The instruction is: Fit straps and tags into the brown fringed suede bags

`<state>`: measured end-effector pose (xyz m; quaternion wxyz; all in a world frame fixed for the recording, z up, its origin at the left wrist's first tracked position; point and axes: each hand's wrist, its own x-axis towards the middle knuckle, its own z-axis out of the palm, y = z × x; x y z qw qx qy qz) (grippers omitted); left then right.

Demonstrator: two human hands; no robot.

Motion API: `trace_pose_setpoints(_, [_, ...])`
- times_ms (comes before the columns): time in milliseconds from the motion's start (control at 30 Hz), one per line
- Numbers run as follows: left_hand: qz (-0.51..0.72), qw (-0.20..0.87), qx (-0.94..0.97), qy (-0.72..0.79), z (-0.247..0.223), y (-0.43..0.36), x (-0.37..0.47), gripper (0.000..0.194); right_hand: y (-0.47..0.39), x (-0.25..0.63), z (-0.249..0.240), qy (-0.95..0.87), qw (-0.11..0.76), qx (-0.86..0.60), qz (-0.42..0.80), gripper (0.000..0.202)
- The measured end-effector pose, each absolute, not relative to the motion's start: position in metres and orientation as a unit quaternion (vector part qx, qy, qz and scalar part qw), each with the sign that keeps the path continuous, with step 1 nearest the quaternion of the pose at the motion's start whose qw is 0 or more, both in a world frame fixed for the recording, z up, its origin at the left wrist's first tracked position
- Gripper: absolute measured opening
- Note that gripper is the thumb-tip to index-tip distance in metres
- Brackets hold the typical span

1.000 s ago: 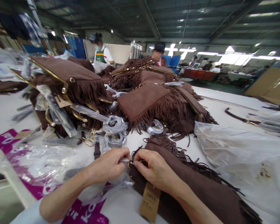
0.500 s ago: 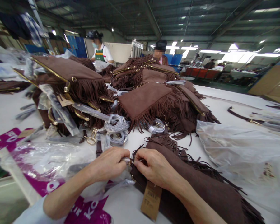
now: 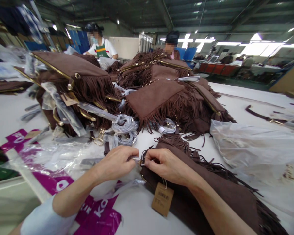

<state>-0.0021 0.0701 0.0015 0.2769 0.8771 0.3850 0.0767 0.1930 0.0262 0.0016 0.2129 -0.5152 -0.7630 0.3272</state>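
Note:
A brown fringed bag [image 3: 210, 182] lies on the table in front of me, with a cardboard tag [image 3: 162, 199] hanging from its near side by a loop. At its left corner my right hand [image 3: 168, 164] is closed in a pinch by a small gold ring [image 3: 140, 162]. Facing it, my left hand [image 3: 117, 163] is closed on a small pale, shiny fitting [image 3: 135, 158], perhaps plastic-wrapped, that reaches to the ring. Fingers hide most of the fitting, so I cannot tell whether the two are joined.
Fringed bags [image 3: 154, 98] are heaped across the table, with plastic-wrapped coiled straps [image 3: 124, 125] before them. Clear and purple plastic bags [image 3: 100, 212] lie at left; a large translucent bag [image 3: 254, 150] is at right. Two people [image 3: 103, 49] stand beyond the heap.
The view has shifted slightly. Both hands stay at the bag's corner, with the pale fitting and gold ring still between them. The cardboard tag has swung and shows its loop more plainly.

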Motion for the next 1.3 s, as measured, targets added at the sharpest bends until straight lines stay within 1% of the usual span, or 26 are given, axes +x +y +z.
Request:
trace_pose_setpoints(200, [0.067, 0.284, 0.877, 0.383, 0.004, 0.07, -0.001, 0.008, 0.025, 0.187, 0.0, -0.766, 0.206, -0.547, 0.267, 0.017])
trace_pose_setpoints(333, [0.071, 0.284, 0.875, 0.387, 0.004, 0.07, -0.001, 0.008, 0.023, 0.185, 0.0, -0.763, 0.218, -0.558, 0.24, 0.016])
trace_pose_setpoints(600, [0.073, 0.286, 0.868, 0.399, 0.001, 0.07, -0.003, 0.011, 0.021, 0.186, -0.008, -0.771, 0.252, -0.535, 0.236, 0.014])
trace_pose_setpoints(733, [0.073, 0.287, 0.867, 0.402, 0.003, 0.069, -0.002, 0.011, 0.021, 0.183, -0.008, -0.749, 0.273, -0.537, 0.274, 0.013])
trace_pose_setpoints(833, [0.083, 0.293, 0.868, 0.393, 0.002, 0.067, -0.003, 0.009, 0.021, 0.178, -0.005, -0.74, 0.256, -0.547, 0.294, 0.014])
trace_pose_setpoints(933, [0.103, 0.31, 0.861, 0.39, 0.001, 0.067, -0.005, 0.011, 0.019, 0.175, -0.007, -0.751, 0.227, -0.557, 0.273, 0.012])
trace_pose_setpoints(1033, [0.099, 0.364, 0.846, 0.377, 0.001, 0.07, -0.008, 0.014, 0.016, 0.175, -0.014, -0.771, 0.206, -0.552, 0.241, 0.015])
trace_pose_setpoints(1133, [0.069, 0.5, 0.781, 0.369, 0.004, 0.078, -0.012, 0.019, 0.012, 0.176, -0.023, -0.813, 0.204, -0.51, 0.193, 0.013])
trace_pose_setpoints(1200, [0.069, 0.582, 0.714, 0.383, 0.004, 0.083, -0.014, 0.024, 0.009, 0.177, -0.028, -0.839, 0.198, -0.484, 0.149, 0.013])
trace_pose_setpoints(1300, [0.068, 0.617, 0.682, 0.386, -0.001, 0.088, -0.014, 0.025, 0.007, 0.179, -0.036, -0.866, 0.181, -0.459, 0.083, 0.016])
